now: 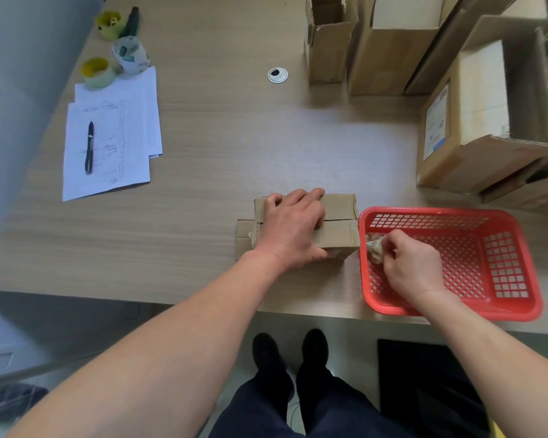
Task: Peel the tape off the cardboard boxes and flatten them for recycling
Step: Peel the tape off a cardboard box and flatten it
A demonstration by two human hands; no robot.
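Note:
A small brown cardboard box lies near the table's front edge, its top flaps meeting at a seam, one end flap spread open at its left. My left hand lies flat on top of it, fingers spread over the far edge. Over the left end of a red plastic basket, my right hand pinches a crumpled wad of clear tape. Tape remnants cling to the box's left end.
Several taller cardboard boxes stand at the back right, one with a white label. Papers with a dark pen and tape rolls lie at the left. A cable grommet sits mid-table.

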